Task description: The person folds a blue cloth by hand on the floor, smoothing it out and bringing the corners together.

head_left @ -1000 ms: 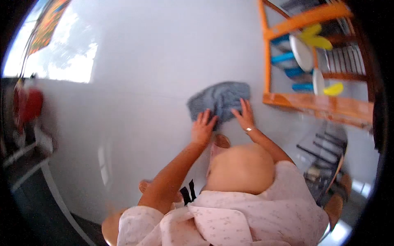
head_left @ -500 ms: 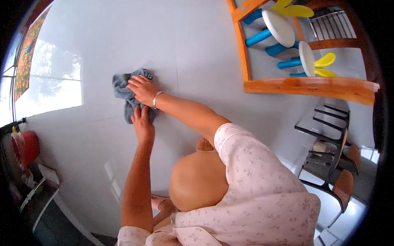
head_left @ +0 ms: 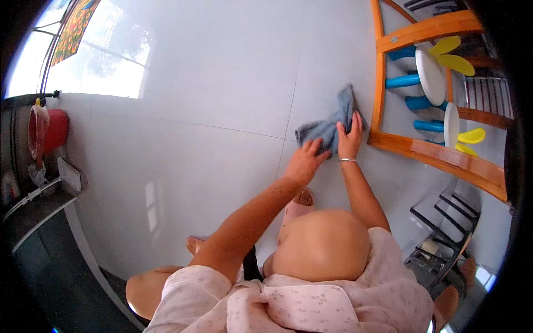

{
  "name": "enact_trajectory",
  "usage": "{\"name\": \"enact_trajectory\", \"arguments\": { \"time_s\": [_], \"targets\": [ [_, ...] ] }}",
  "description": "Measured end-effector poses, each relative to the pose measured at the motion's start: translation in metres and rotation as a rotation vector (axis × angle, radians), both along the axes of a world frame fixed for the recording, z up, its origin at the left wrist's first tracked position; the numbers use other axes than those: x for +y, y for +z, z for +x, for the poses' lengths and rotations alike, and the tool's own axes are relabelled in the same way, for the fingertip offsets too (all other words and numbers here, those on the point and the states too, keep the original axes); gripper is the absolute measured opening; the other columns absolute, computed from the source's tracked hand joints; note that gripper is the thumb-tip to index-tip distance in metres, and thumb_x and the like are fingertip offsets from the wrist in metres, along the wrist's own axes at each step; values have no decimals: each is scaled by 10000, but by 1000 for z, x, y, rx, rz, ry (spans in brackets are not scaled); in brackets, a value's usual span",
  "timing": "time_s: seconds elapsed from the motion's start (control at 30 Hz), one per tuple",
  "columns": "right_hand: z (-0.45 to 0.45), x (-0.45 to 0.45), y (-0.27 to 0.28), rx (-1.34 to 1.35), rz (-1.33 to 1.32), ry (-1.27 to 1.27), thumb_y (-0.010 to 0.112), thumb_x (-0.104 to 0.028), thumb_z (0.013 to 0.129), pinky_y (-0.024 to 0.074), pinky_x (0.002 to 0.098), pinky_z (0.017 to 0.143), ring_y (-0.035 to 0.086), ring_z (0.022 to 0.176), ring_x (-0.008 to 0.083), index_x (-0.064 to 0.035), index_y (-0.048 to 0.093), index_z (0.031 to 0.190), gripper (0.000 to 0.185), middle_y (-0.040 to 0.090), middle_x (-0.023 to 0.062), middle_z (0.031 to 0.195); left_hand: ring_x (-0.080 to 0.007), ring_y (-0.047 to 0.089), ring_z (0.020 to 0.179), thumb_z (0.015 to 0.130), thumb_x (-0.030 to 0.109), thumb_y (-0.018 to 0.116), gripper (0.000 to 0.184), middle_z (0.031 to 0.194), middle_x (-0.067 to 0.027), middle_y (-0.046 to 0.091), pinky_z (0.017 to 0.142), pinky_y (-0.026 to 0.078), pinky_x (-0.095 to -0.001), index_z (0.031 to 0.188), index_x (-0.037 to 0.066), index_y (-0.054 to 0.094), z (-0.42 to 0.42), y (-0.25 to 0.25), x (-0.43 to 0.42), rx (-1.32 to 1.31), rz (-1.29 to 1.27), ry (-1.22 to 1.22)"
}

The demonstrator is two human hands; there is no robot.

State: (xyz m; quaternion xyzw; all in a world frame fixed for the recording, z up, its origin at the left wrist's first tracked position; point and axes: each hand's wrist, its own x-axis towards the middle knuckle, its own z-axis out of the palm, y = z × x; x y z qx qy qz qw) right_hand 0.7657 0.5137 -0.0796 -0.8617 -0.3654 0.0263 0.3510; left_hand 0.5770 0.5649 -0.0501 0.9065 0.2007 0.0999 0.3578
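Note:
A grey-blue cloth (head_left: 327,132) lies rumpled on the pale tiled floor (head_left: 222,83), with one corner stretching up and away from me. My right hand (head_left: 349,140), wearing a silver bracelet (head_left: 347,160), grips the cloth's right part between thumb and fingers. Against its near edge rests my left hand (head_left: 305,164), fingers apart and lying on the fabric. Exactly how much fabric is under the left fingertips is hidden.
An orange wooden frame (head_left: 379,89) stands close right of the cloth, with white-topped, blue-legged stools (head_left: 431,72) inside. A black metal rack (head_left: 452,222) is at the lower right. On the left are a red container (head_left: 57,130) and a dark panel (head_left: 53,250).
Both hands and the cloth have moved right across the floor, close to the wooden frame. The cloth has changed shape, and the right hand now sits on its right side. The view has shifted.

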Motion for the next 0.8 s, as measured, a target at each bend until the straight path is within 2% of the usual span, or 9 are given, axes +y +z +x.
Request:
{"name": "enact_trajectory", "arguments": {
  "time_s": [0.07, 0.17, 0.3, 0.4, 0.47, 0.6, 0.67, 0.77, 0.8],
  "targets": [
    [7, -20, -10, -42, -304, -44, 648, -260, 873, 286, 497, 1113, 364, 1366, 362, -51, 381, 1440, 660, 394, 187, 1477, -346, 433, 1281, 837, 73, 558, 483, 1471, -126, 392, 1010, 429, -424, 1293, 228, 609, 7, -7, -12, 209, -88, -114],
    [-13, -8, -27, -241, -544, -81, 614, -284, 866, 240, 543, 1124, 285, 1416, 358, -78, 318, 1478, 710, 352, 162, 1511, -325, 440, 1263, 839, 89, 563, 468, 1454, -116, 416, 1003, 428, -409, 1284, 224, 619, -7, -23, -11, 196, -91, -81],
    [-48, 59, -31, -276, -448, 125, 589, -276, 842, 206, 555, 1134, 259, 1430, 359, -87, 361, 1458, 683, 356, 151, 1513, -329, 463, 1230, 823, 66, 557, 457, 1415, -111, 461, 1003, 425, -416, 1255, 194, 632, -46, -40, 16, 96, 35, 105],
    [-88, 132, -16, -295, -420, 373, 589, -279, 836, 187, 545, 1147, 259, 1431, 353, -88, 390, 1438, 662, 381, 152, 1497, -379, 477, 1216, 714, -58, 522, 584, 1384, -164, 481, 1037, 410, -455, 1249, 151, 630, -85, -36, 53, 79, 57, 237],
    [-116, 177, -19, -282, -334, 470, 575, -295, 855, 186, 545, 1148, 270, 1424, 353, -90, 377, 1451, 661, 374, 152, 1504, -381, 497, 1195, 714, -67, 516, 580, 1364, -149, 509, 1024, 415, -471, 1231, 160, 645, -110, -39, 83, 82, 100, 355],
    [-164, 245, -22, -239, -273, 627, 559, -396, 892, 161, 528, 1156, 238, 1437, 337, -122, 358, 1477, 677, 311, 146, 1544, -309, 490, 1235, 787, -21, 556, 531, 1405, -95, 497, 982, 417, -442, 1251, 227, 629, -149, -10, 135, 421, 272, 493],
    [-178, 260, -13, -190, -267, 689, 566, -448, 890, 153, 516, 1158, 216, 1448, 330, -139, 356, 1482, 700, 296, 146, 1552, -293, 483, 1251, 798, -3, 573, 539, 1431, -77, 478, 984, 413, -443, 1273, 248, 613, -169, 2, 154, 552, 262, 494],
    [-176, 262, -1, -155, -379, 765, 560, -648, 839, 173, 473, 1147, 197, 1458, 300, -203, 326, 1505, 835, 250, 129, 1578, -292, 473, 1268, 815, 13, 587, 560, 1455, -70, 446, 985, 418, -443, 1311, 274, 581, -185, 26, 167, 724, 175, 425],
    [-172, 260, -3, -160, -372, 779, 560, -648, 839, 173, 473, 1147, 197, 1458, 300, -203, 326, 1505, 835, 250, 129, 1578, -292, 473, 1268, 815, 13, 587, 560, 1455, -70, 446, 985, 418, -443, 1311, 274, 581, -189, 30, 168, 725, 176, 442]
  ]
}}
